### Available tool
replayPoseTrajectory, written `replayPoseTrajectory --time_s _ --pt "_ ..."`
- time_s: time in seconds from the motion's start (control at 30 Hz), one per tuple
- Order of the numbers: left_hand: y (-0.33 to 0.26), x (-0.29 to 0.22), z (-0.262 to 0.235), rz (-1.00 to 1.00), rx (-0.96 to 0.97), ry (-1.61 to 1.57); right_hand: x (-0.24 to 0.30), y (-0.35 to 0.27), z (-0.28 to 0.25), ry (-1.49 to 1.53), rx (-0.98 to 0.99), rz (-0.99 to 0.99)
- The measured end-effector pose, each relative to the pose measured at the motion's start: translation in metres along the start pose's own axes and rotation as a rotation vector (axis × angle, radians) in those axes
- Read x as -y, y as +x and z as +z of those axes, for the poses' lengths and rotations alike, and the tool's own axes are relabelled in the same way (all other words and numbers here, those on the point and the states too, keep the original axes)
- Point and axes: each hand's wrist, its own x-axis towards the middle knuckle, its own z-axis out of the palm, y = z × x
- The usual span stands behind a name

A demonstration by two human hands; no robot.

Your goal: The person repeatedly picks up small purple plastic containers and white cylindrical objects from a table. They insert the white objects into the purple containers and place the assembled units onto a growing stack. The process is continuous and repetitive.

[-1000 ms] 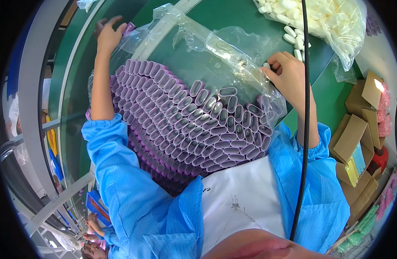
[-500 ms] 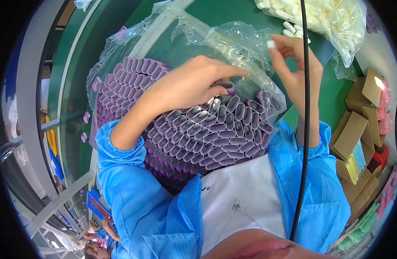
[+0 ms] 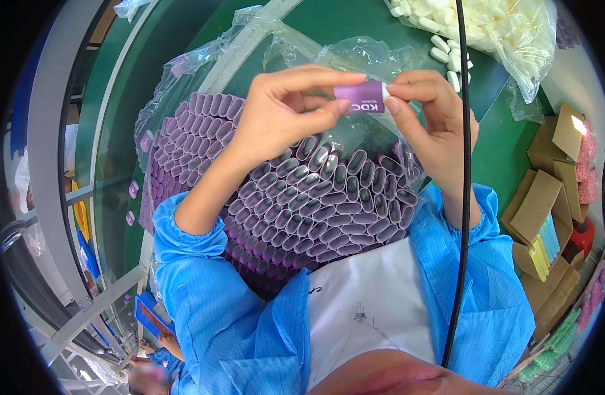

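Above a tightly packed pile of purple oval tubes (image 3: pixel 329 196), my two hands meet at one loose purple tube (image 3: pixel 358 99). The fingertips and thumb of my left hand (image 3: pixel 283 112) pinch the printed tube by its left end. At its right end, my right hand (image 3: pixel 434 112) pinches a small white plug-like piece (image 3: pixel 385 91) against the opening. Fingers hide most of the white piece, so how far it sits inside cannot be made out. The piled tubes stand with their hollow ends up, edged by a clear plastic bag (image 3: pixel 375 56).
A clear bag of white oval pieces (image 3: pixel 493 46) lies at the far right, with several loose white pieces (image 3: pixel 441 45) beside it on the green tabletop (image 3: pixel 506 138). A black cable (image 3: pixel 462 230) hangs in front. Cardboard boxes (image 3: pixel 529 207) stand at right. Another person works at lower left.
My left hand has lifted a purple tube out of the pile. My right hand has moved left, bringing the white piece to the tube's end.
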Motion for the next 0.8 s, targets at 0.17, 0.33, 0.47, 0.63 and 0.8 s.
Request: replayPoseTrajectory --time_s 0.17,0.33,0.47,0.63,0.8 --pt "0.002 0.004 0.004 0.068 0.005 0.014 0.000 -0.006 0.009 0.000 -0.129 0.073" --pt "-0.001 0.010 0.004 -0.016 -0.078 -0.146 0.002 0.001 0.002 -0.046 -0.044 -0.035" --pt "-0.001 0.010 0.004 -0.044 -0.071 -0.174 0.003 0.003 -0.005 -0.069 0.011 -0.033" --pt "-0.001 0.010 0.001 0.067 -0.015 -0.080 0.000 -0.003 0.002 -0.026 -0.046 -0.036" --pt "-0.003 0.013 0.004 0.130 -0.077 -0.095 0.002 -0.002 0.002 0.081 0.000 -0.075"
